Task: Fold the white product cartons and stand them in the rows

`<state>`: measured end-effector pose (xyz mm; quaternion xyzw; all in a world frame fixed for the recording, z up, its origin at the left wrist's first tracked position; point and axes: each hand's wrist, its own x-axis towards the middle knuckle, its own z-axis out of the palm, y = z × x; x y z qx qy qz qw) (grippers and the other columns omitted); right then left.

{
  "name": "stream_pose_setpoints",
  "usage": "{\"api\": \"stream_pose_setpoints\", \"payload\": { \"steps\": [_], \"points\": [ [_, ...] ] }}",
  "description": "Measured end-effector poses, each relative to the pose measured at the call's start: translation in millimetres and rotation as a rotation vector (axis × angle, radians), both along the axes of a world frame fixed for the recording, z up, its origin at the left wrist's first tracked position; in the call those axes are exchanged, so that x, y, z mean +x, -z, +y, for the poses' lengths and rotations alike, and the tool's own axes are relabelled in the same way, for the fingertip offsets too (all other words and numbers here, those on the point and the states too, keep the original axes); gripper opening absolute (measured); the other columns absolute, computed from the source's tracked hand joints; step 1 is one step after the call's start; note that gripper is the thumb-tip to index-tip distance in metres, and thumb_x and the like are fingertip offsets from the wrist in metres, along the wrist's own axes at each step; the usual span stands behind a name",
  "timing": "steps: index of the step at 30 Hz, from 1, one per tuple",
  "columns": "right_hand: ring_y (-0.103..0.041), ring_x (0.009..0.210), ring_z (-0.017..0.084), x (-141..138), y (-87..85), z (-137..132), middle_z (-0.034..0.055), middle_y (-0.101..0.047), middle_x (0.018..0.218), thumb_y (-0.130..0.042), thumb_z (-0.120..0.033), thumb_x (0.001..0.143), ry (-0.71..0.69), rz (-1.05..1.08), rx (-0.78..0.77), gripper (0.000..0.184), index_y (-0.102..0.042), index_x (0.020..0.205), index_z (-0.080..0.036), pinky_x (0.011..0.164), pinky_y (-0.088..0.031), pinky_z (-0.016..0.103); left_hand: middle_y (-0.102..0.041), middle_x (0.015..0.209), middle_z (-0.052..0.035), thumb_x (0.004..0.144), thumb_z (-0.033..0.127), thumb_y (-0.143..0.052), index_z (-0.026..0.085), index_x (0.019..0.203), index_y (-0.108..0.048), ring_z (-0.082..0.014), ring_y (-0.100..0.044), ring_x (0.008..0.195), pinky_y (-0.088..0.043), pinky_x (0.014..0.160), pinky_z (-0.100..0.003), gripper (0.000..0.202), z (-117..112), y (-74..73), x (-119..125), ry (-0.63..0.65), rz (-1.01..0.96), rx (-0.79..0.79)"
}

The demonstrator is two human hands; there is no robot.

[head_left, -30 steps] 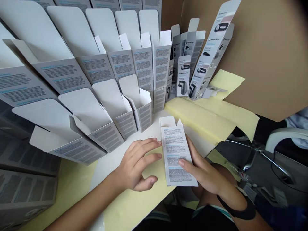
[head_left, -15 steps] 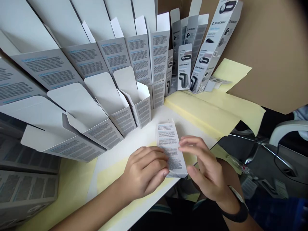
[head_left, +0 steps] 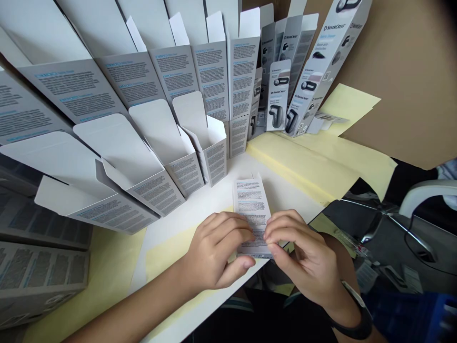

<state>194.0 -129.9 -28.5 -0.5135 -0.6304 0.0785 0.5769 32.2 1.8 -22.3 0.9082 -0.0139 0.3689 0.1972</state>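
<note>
A small printed carton (head_left: 252, 205) lies flat on the white table surface, its text panel facing up and its near end close to the table edge. My left hand (head_left: 221, 250) covers its lower left side, with curled fingers over the panel and the thumb by the near end. On the opposite side, my right hand (head_left: 303, 257) has its thumb and fingertips drawn together at the right edge of the carton. The palms hide whatever lies beneath them, and the carton's near left corner is partly covered.
Tall open-topped cartons (head_left: 210, 81) stand in a row at the back left, with shorter open cartons (head_left: 214, 157) before them. SilverCrest boxes (head_left: 278, 95) lean at the back against brown cardboard (head_left: 403, 85). Yellow paper (head_left: 303, 162) lies right; a chair (head_left: 428, 195) stands beyond.
My right hand has closed its fingers and come against the carton's right edge. My left thumb has spread away from the fingers. The camera view has shifted slightly.
</note>
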Motion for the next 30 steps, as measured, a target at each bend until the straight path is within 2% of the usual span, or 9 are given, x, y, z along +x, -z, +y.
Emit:
{"api": "stream_pose_setpoints", "payload": {
  "steps": [2, 4, 6, 8, 13, 15, 19, 30],
  "points": [
    [-0.059, 0.093, 0.023, 1, -2.2, -1, 0.0051, -0.065, 0.086, -0.059, -0.001, 0.088, 0.037, -0.010, 0.029, 0.022, -0.062, 0.095, -0.021, 0.079, -0.052, 0.042, -0.070, 0.095, -0.0104, 0.103, 0.052, -0.037, 0.014, 0.108, -0.063, -0.0245, -0.066, 0.097, -0.053, 0.083, -0.038, 0.046, 2, 3.4, 1, 0.031, -0.011, 0.004],
    [-0.059, 0.091, 0.023, 1, -4.8, -2, 0.0051, -0.065, 0.085, -0.060, -0.001, 0.087, 0.084, -0.045, 0.077, 0.022, -0.063, 0.094, -0.021, 0.078, -0.053, 0.043, -0.069, 0.098, -0.0109, 0.097, 0.053, -0.052, 0.014, 0.115, -0.062, -0.0253, -0.065, 0.097, -0.053, 0.083, -0.039, 0.044, 4, 7.6, 2, 0.041, -0.016, 0.032],
    [-0.059, 0.090, 0.023, 3, -6.6, -3, 0.0053, -0.065, 0.084, -0.061, 0.000, 0.085, 0.117, -0.114, 0.121, 0.022, -0.062, 0.093, -0.020, 0.077, -0.054, 0.041, -0.067, 0.100, -0.0105, 0.090, 0.044, -0.067, 0.014, 0.119, -0.062, -0.0248, -0.063, 0.097, -0.053, 0.084, -0.039, 0.041, 4, 11.8, 2, 0.037, -0.010, 0.046],
    [-0.060, 0.090, 0.022, 4, -6.7, -4, 0.0058, -0.066, 0.085, -0.063, 0.000, 0.084, 0.117, -0.213, 0.145, 0.021, -0.063, 0.093, -0.019, 0.074, -0.055, 0.039, -0.065, 0.102, -0.0103, 0.088, 0.034, -0.072, 0.014, 0.118, -0.063, -0.0239, -0.061, 0.099, -0.053, 0.087, -0.040, 0.037, 3, 15.2, 2, 0.044, -0.010, 0.022],
    [-0.060, 0.095, 0.023, 8, -0.1, -11, 0.0065, -0.068, 0.090, -0.062, -0.002, 0.087, 0.107, -0.386, 0.160, 0.022, -0.065, 0.101, -0.019, 0.075, -0.059, 0.039, -0.063, 0.112, -0.0135, 0.087, 0.027, -0.074, 0.013, 0.113, -0.067, -0.0315, -0.052, 0.126, -0.048, 0.105, -0.049, 0.030, 1, 19.2, 1, 0.053, -0.036, -0.066],
    [-0.060, 0.095, 0.022, 8, 2.2, -13, 0.0062, -0.068, 0.090, -0.063, -0.001, 0.086, 0.132, -0.418, 0.173, 0.025, -0.066, 0.102, -0.019, 0.075, -0.060, 0.038, -0.063, 0.119, -0.0144, 0.088, 0.028, -0.073, 0.014, 0.113, -0.066, -0.0328, -0.051, 0.132, -0.047, 0.107, -0.051, 0.030, 2, 19.4, 1, 0.061, -0.018, -0.087],
    [-0.061, 0.096, 0.022, 8, 3.3, -13, 0.0065, -0.068, 0.090, -0.064, 0.001, 0.085, 0.144, -0.453, 0.189, 0.027, -0.067, 0.104, -0.018, 0.074, -0.060, 0.035, -0.066, 0.118, -0.0134, 0.089, 0.029, -0.073, 0.016, 0.115, -0.065, -0.0312, -0.055, 0.129, -0.049, 0.104, -0.048, 0.030, 2, 19.3, 2, 0.063, 0.001, -0.102],
    [-0.064, 0.090, 0.020, 9, 5.3, -10, 0.0045, -0.070, 0.086, -0.063, -0.002, 0.087, 0.173, -0.490, 0.219, 0.025, -0.069, 0.103, -0.021, 0.074, -0.061, 0.033, -0.067, 0.115, -0.0126, 0.091, 0.034, -0.071, 0.018, 0.115, -0.064, -0.0306, -0.056, 0.129, -0.050, 0.104, -0.047, 0.030, 3, 19.9, 2, 0.057, -0.006, -0.090]
  ]
}}
